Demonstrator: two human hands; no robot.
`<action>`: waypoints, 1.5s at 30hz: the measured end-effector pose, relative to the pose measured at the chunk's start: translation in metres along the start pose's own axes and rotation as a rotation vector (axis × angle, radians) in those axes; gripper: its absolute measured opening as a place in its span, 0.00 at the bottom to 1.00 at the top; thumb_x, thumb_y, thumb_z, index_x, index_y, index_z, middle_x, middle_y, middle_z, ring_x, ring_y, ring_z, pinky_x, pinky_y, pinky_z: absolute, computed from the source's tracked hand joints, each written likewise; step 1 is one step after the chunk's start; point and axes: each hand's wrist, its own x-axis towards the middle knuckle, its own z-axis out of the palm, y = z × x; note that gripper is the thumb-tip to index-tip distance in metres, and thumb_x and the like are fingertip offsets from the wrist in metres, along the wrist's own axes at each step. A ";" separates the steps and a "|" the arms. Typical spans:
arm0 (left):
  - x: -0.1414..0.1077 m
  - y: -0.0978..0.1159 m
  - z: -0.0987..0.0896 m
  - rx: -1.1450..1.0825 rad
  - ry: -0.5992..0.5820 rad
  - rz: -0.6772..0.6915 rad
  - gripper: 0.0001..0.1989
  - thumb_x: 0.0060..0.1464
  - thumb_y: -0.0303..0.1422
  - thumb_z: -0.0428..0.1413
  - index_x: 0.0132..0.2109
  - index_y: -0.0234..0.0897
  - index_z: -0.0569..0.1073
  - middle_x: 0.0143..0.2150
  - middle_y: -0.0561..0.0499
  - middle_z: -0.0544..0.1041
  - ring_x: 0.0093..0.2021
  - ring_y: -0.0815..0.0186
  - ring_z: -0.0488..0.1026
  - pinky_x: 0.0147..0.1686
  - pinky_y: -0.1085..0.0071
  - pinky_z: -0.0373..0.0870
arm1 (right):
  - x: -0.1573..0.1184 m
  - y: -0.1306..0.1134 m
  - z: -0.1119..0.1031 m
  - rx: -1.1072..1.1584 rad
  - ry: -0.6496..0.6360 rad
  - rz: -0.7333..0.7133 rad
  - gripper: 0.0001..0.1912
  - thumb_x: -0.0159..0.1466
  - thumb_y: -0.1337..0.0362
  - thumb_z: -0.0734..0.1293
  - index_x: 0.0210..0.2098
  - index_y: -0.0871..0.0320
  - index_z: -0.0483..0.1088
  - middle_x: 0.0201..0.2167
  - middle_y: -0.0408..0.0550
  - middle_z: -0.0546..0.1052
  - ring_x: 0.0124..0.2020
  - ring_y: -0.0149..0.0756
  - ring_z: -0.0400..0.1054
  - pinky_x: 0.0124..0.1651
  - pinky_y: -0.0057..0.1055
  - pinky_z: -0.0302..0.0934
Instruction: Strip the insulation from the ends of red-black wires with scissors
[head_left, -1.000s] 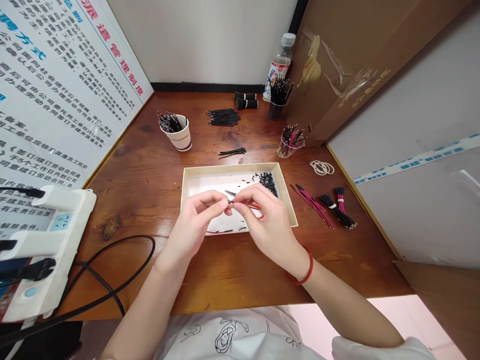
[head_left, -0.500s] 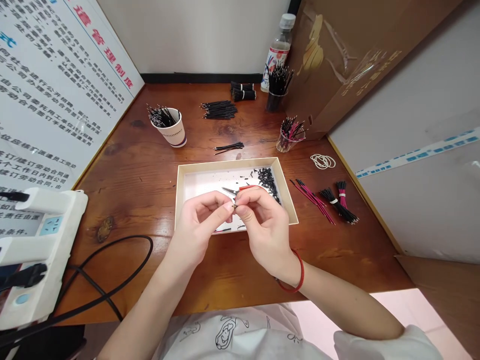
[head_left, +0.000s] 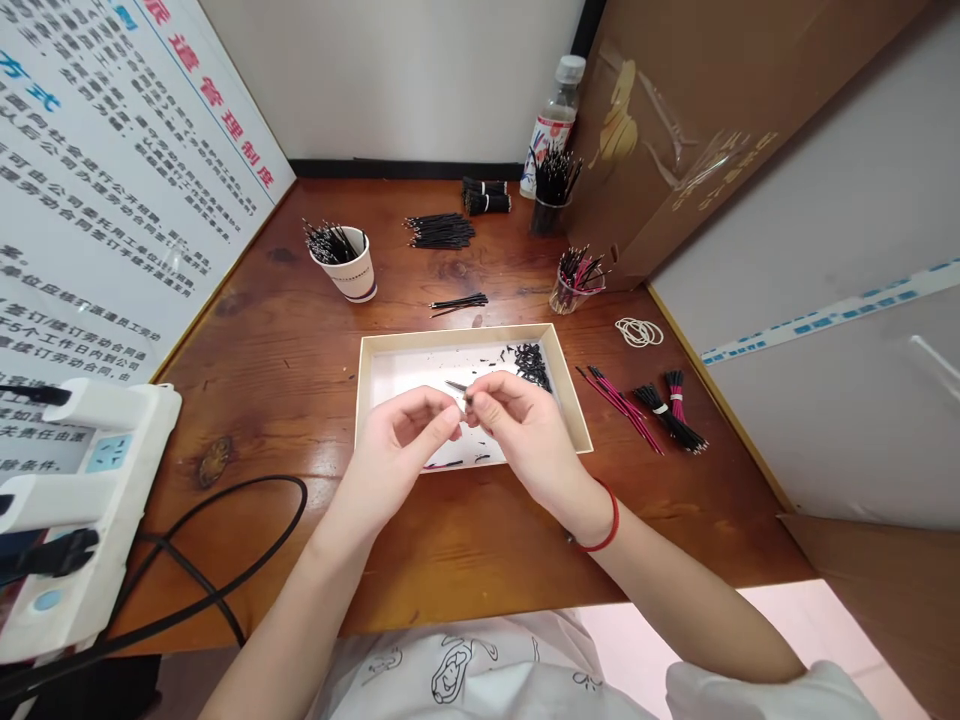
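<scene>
Here, two hands (head_left: 397,435) (head_left: 529,425) hover above one tray (head_left: 568,388).

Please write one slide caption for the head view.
Left hand and right hand close together above a shallow box with black scraps.

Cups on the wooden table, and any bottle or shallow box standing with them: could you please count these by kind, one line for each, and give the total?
Shallow open box: 1
White paper cup: 1
Clear plastic cups: 2
Bottle: 1
Total: 5
</scene>
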 end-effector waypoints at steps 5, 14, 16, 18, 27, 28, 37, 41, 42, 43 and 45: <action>-0.002 0.002 -0.006 0.258 0.130 0.313 0.09 0.56 0.32 0.62 0.46 0.45 0.80 0.44 0.50 0.79 0.45 0.65 0.73 0.42 0.71 0.67 | 0.002 -0.005 0.004 0.112 -0.118 0.165 0.16 0.54 0.53 0.77 0.30 0.57 0.71 0.27 0.39 0.73 0.28 0.26 0.66 0.37 0.27 0.64; 0.000 0.001 -0.004 0.020 0.273 0.316 0.02 0.53 0.28 0.64 0.32 0.39 0.80 0.35 0.52 0.83 0.38 0.65 0.79 0.41 0.70 0.76 | 0.005 -0.025 -0.008 -0.433 -0.139 -0.049 0.08 0.64 0.59 0.68 0.34 0.56 0.68 0.35 0.46 0.77 0.38 0.34 0.73 0.46 0.35 0.67; 0.004 0.003 -0.006 0.046 0.336 0.301 0.01 0.55 0.29 0.62 0.35 0.38 0.79 0.32 0.53 0.82 0.33 0.67 0.79 0.37 0.72 0.76 | 0.013 -0.030 -0.019 -0.920 -0.088 -0.092 0.05 0.65 0.65 0.66 0.32 0.58 0.69 0.35 0.49 0.77 0.37 0.37 0.72 0.44 0.37 0.66; 0.011 0.005 -0.009 0.089 0.326 0.299 0.02 0.56 0.29 0.61 0.37 0.37 0.79 0.31 0.53 0.81 0.31 0.69 0.78 0.34 0.74 0.75 | 0.020 -0.029 -0.027 -1.264 -0.080 -0.031 0.08 0.63 0.68 0.68 0.27 0.59 0.68 0.32 0.51 0.75 0.33 0.39 0.71 0.40 0.37 0.64; 0.029 -0.006 -0.012 0.217 0.389 0.282 0.08 0.50 0.32 0.64 0.39 0.36 0.82 0.38 0.48 0.83 0.38 0.64 0.79 0.41 0.70 0.77 | 0.018 -0.012 -0.031 -1.119 -0.034 -0.026 0.07 0.65 0.70 0.64 0.33 0.57 0.61 0.33 0.51 0.74 0.34 0.38 0.70 0.37 0.34 0.64; 0.028 -0.007 -0.011 0.199 0.426 0.263 0.08 0.49 0.33 0.65 0.37 0.36 0.82 0.36 0.49 0.83 0.36 0.64 0.80 0.40 0.70 0.77 | 0.013 -0.013 -0.029 -0.950 -0.011 -0.061 0.05 0.66 0.67 0.63 0.35 0.56 0.60 0.33 0.49 0.73 0.34 0.36 0.70 0.37 0.33 0.64; 0.015 -0.002 -0.002 0.212 0.558 0.309 0.04 0.46 0.28 0.68 0.33 0.39 0.83 0.32 0.51 0.84 0.34 0.63 0.81 0.38 0.70 0.80 | -0.020 -0.019 0.000 -0.292 -0.148 0.158 0.16 0.58 0.56 0.74 0.29 0.57 0.65 0.22 0.38 0.66 0.23 0.26 0.58 0.26 0.26 0.54; 0.014 0.000 -0.001 0.197 0.544 0.300 0.05 0.46 0.28 0.68 0.33 0.40 0.83 0.33 0.53 0.84 0.34 0.64 0.81 0.37 0.72 0.80 | -0.018 -0.020 -0.001 -0.274 -0.109 0.218 0.14 0.54 0.60 0.76 0.28 0.57 0.67 0.19 0.36 0.68 0.19 0.25 0.57 0.22 0.25 0.52; 0.014 0.000 -0.002 0.197 0.544 0.297 0.05 0.46 0.28 0.68 0.33 0.40 0.83 0.33 0.53 0.84 0.34 0.64 0.81 0.37 0.71 0.80 | -0.018 -0.020 -0.001 -0.272 -0.107 0.221 0.14 0.54 0.60 0.76 0.28 0.57 0.68 0.19 0.36 0.68 0.19 0.25 0.57 0.22 0.25 0.52; 0.014 0.000 -0.002 0.202 0.548 0.297 0.04 0.46 0.28 0.68 0.33 0.39 0.83 0.33 0.52 0.84 0.33 0.64 0.81 0.37 0.71 0.80 | -0.018 -0.020 -0.001 -0.270 -0.106 0.224 0.14 0.54 0.60 0.76 0.28 0.57 0.68 0.19 0.37 0.69 0.19 0.24 0.57 0.21 0.25 0.53; 0.014 -0.001 -0.002 0.222 0.557 0.297 0.04 0.46 0.28 0.67 0.33 0.39 0.83 0.33 0.52 0.84 0.33 0.63 0.81 0.36 0.70 0.80 | -0.017 -0.020 -0.001 -0.270 -0.100 0.225 0.14 0.53 0.59 0.77 0.28 0.57 0.69 0.19 0.37 0.69 0.18 0.25 0.58 0.21 0.25 0.53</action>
